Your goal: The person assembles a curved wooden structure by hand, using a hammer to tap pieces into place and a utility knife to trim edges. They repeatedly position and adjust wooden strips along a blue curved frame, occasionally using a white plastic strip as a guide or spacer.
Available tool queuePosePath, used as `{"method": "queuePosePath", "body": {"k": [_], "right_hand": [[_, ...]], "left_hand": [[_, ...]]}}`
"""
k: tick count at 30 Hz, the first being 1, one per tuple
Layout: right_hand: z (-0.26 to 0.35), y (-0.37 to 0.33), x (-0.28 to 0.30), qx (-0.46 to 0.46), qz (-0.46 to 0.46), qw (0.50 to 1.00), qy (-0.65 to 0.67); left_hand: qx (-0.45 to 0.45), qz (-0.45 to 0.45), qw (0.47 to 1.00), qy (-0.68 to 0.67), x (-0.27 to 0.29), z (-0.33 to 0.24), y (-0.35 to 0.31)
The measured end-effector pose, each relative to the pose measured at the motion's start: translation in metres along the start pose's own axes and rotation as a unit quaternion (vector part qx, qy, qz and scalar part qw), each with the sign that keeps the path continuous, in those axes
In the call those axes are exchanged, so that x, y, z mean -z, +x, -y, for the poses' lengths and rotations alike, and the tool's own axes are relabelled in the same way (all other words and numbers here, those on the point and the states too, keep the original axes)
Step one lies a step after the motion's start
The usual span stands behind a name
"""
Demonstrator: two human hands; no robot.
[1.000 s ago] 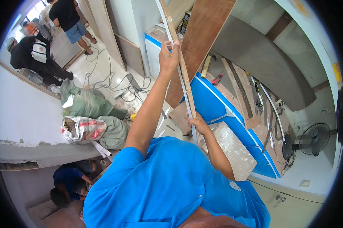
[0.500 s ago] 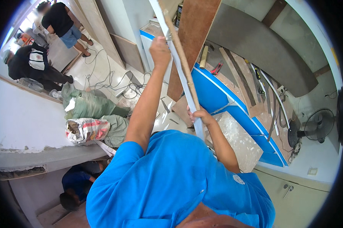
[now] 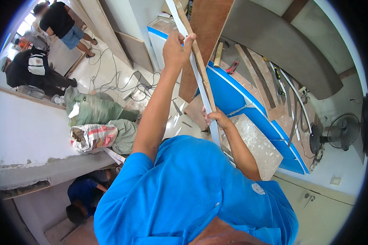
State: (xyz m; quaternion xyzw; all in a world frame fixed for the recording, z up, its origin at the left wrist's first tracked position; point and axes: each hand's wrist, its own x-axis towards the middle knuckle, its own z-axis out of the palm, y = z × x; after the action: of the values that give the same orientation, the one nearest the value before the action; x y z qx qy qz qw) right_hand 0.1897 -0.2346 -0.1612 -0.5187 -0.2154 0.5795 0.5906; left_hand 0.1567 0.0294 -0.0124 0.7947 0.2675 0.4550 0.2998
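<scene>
A long, narrow wooden strip (image 3: 205, 77) with a white face along one side slants up from my chest past the top of the picture. My right hand (image 3: 217, 118) grips it near its lower end, fingers wrapped around. Higher up, my left hand (image 3: 177, 53) is at the strip's left edge, fingers curled against it and thumb raised across the white face. What lies inside the left hand's fingers is mostly hidden.
Right of me, a blue-edged counter (image 3: 229, 90) bears a red utility knife (image 3: 233, 66), loose strips and a black fan (image 3: 343, 130). Stuffed sacks (image 3: 95, 110) and cables (image 3: 114, 85) lie on the floor at left. Several other people are nearby, one crouching (image 3: 80, 196) lower left.
My left hand has shifted slightly right and its thumb now stands out over the strip. My right hand has risen a little along with the strip's slight shift.
</scene>
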Motion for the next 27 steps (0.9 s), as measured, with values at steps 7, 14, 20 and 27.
{"method": "queuePosePath", "body": {"k": [7, 14, 20, 27], "right_hand": [[0.001, -0.007, 0.006, -0.044, 0.03, 0.997, 0.059], [0.003, -0.008, 0.025, -0.057, 0.213, 0.95, 0.222], [0.023, 0.001, 0.023, -0.039, 0.192, 0.954, 0.228], [0.049, 0.033, 0.02, 0.012, 0.066, 0.998, 0.022]], "left_hand": [[0.049, 0.159, 0.973, -0.162, 0.013, 0.017, 0.02], [0.296, -0.087, 0.631, -0.712, 0.006, 0.105, 0.017], [0.409, 0.22, 0.886, 0.008, 0.001, 0.202, -0.12], [0.234, 0.619, 0.663, -0.351, -0.01, 0.049, -0.189]]}}
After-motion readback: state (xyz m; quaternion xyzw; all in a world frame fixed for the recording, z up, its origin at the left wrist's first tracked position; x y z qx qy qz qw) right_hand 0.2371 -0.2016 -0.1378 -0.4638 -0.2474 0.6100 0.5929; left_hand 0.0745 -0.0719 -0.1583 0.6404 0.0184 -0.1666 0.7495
